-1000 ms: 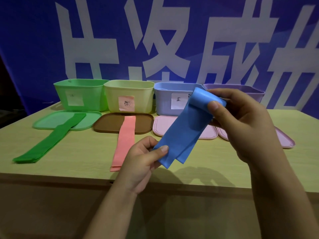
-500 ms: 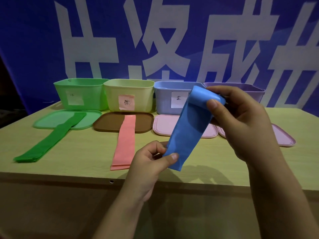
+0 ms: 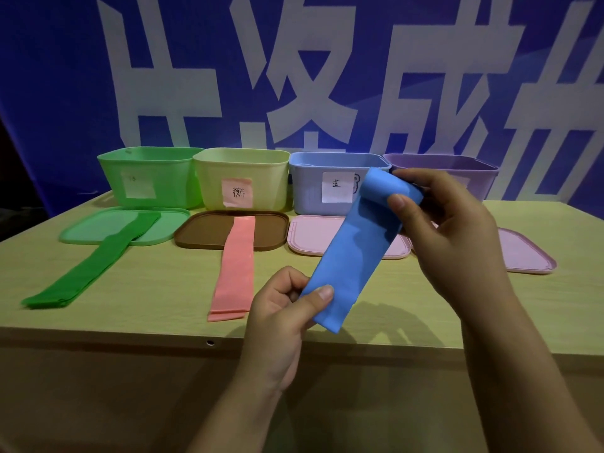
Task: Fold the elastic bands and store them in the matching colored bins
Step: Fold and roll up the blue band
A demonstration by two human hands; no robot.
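The left hand [image 3: 281, 317] pinches the lower end of a blue band [image 3: 354, 253] between thumb and curled fingers, while the right hand [image 3: 454, 230] grips the band's upper end, its thumb pressed on the front and its fingers wrapped behind where the band curls over. The band is held in the air above the table [image 3: 157, 289], its long axis running diagonally from lower left, near the front edge, up to upper right, in front of the blue bin [image 3: 330, 184].

Four bins stand in a row at the back: green bin [image 3: 147, 181], yellow bin [image 3: 242, 181], the blue one and a purple bin [image 3: 480, 181], partly behind the right hand. Lids lie flat in front of them. A green band [image 3: 94, 269] stretches from the green lid [image 3: 85, 230] toward the near left; a pink band [image 3: 235, 269] runs from the brown lid [image 3: 202, 233] straight toward the front edge. Two pink lids [image 3: 313, 233] lie to the right.
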